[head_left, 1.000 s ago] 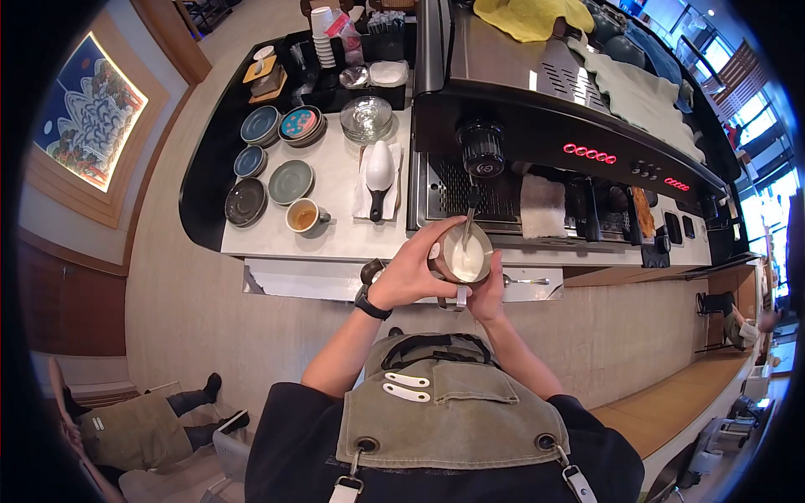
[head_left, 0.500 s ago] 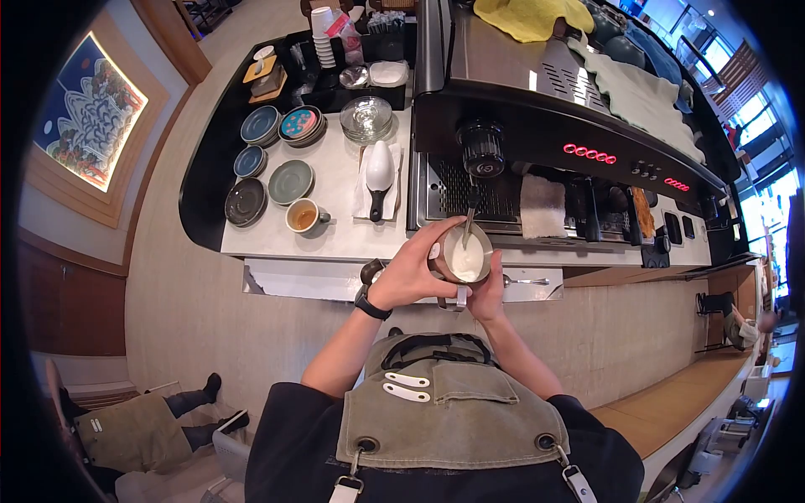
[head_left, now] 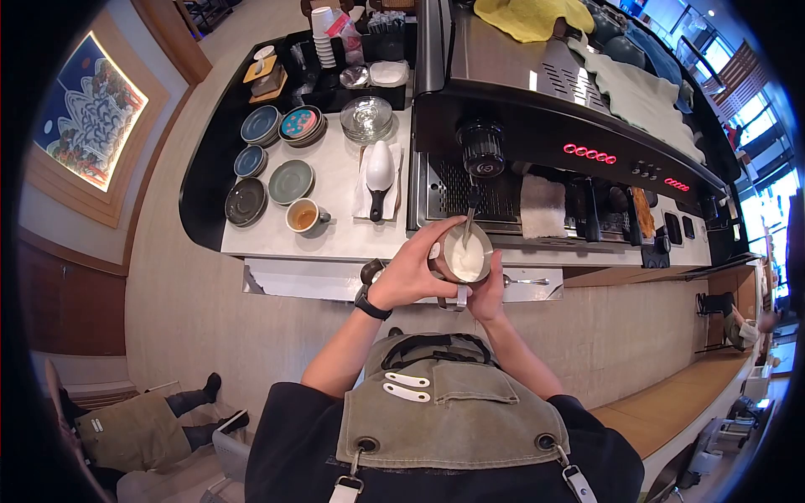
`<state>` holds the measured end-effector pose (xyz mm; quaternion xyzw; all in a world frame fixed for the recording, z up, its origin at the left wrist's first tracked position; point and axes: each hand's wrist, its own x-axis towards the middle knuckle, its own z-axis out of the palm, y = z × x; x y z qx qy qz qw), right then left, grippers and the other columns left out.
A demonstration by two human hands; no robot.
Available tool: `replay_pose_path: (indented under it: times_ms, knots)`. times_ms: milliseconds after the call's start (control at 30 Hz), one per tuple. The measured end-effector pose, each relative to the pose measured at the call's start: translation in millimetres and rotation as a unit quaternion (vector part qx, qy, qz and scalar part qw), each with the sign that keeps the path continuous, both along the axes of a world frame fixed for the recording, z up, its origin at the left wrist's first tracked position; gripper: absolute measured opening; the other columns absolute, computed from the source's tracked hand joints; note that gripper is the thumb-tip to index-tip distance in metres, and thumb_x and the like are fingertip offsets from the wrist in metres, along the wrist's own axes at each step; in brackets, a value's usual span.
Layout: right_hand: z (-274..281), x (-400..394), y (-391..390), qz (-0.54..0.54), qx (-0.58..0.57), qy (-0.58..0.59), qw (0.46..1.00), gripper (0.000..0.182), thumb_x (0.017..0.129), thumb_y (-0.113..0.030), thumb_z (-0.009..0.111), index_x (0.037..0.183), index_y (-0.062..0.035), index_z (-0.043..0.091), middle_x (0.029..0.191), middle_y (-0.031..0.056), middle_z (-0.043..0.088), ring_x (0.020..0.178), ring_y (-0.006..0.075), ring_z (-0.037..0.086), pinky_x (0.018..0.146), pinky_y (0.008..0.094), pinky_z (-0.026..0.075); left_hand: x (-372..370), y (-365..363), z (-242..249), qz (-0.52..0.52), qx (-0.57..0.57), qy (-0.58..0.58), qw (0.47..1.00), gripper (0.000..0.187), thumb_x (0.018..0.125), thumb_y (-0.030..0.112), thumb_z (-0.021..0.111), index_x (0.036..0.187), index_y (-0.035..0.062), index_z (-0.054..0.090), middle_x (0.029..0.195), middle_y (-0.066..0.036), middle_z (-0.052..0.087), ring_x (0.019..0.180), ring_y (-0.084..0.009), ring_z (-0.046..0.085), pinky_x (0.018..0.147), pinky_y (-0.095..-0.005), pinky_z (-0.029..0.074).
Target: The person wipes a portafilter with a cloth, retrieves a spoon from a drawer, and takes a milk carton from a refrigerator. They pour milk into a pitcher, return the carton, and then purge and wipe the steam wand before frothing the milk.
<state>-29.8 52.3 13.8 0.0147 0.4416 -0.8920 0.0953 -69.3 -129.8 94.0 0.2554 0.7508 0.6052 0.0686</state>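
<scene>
A steel milk pitcher (head_left: 464, 254) full of white foamy milk is held up under the steam wand (head_left: 470, 220) of the black espresso machine (head_left: 545, 126). The wand's tip dips into the milk. My left hand (head_left: 412, 270) wraps around the pitcher's left side. My right hand (head_left: 486, 293) grips it from below, at the handle side. A cup of coffee (head_left: 303, 217) stands on the white counter (head_left: 335, 239) to the left.
Stacked saucers (head_left: 289, 181) and plates (head_left: 300, 124) sit left of the machine, with glass dishes (head_left: 366, 116) and a white scoop on a napkin (head_left: 378, 178). A white cloth (head_left: 542, 206) lies on the drip tray. Another person's legs (head_left: 142, 423) show at bottom left.
</scene>
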Motion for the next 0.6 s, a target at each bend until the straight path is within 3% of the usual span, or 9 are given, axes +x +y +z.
replay_pose_path:
  times_ms: [167, 267, 367, 600]
  knots:
    - [-2.1, -0.1, 3.0, 0.012, 0.000, 0.003, 1.000, 0.080, 0.106, -0.067, 0.029, 0.155, -0.0044, 0.039, 0.153, 0.0118, 0.051, 0.138, 0.0267, 0.052, 0.116, 0.0426, 0.042, 0.2, -0.2, 2.0, -0.002, 0.001, -0.008, 1.000, 0.109, 0.060, 0.025, 0.096, 0.154, 0.0042, 0.044, 0.148, -0.017, 0.054, 0.136, -0.0288, 0.053, 0.116, -0.0391, 0.039]
    - [-2.9, -0.2, 3.2, 0.010, 0.009, 0.012, 1.000, 0.080, 0.106, -0.067, 0.029, 0.156, -0.0043, 0.039, 0.153, 0.0118, 0.051, 0.138, 0.0266, 0.053, 0.116, 0.0427, 0.041, 1.0, -0.4, 1.7, 0.003, -0.005, 0.003, 1.000, 0.108, 0.060, 0.024, 0.095, 0.153, 0.0047, 0.044, 0.148, -0.017, 0.054, 0.136, -0.0290, 0.053, 0.116, -0.0394, 0.039]
    - [0.1, 0.4, 0.6, -0.001, 0.000, 0.010, 1.000, 0.079, 0.107, -0.067, 0.029, 0.154, -0.0044, 0.040, 0.147, 0.0092, 0.055, 0.132, 0.0216, 0.055, 0.109, 0.0385, 0.043, 0.4, -0.2, -1.5, 0.003, -0.005, 0.005, 1.000, 0.108, 0.060, 0.024, 0.095, 0.153, 0.0050, 0.044, 0.148, -0.016, 0.054, 0.136, -0.0290, 0.054, 0.116, -0.0395, 0.040]
    - [2.9, 1.4, 1.2, 0.008, -0.002, 0.007, 1.000, 0.079, 0.107, -0.066, 0.028, 0.154, -0.0042, 0.039, 0.148, 0.0099, 0.054, 0.133, 0.0221, 0.054, 0.109, 0.0394, 0.044, 0.3, -0.3, 0.1, 0.003, -0.001, 0.001, 1.000, 0.109, 0.060, 0.025, 0.095, 0.153, 0.0051, 0.044, 0.147, -0.017, 0.054, 0.135, -0.0291, 0.054, 0.116, -0.0396, 0.040]
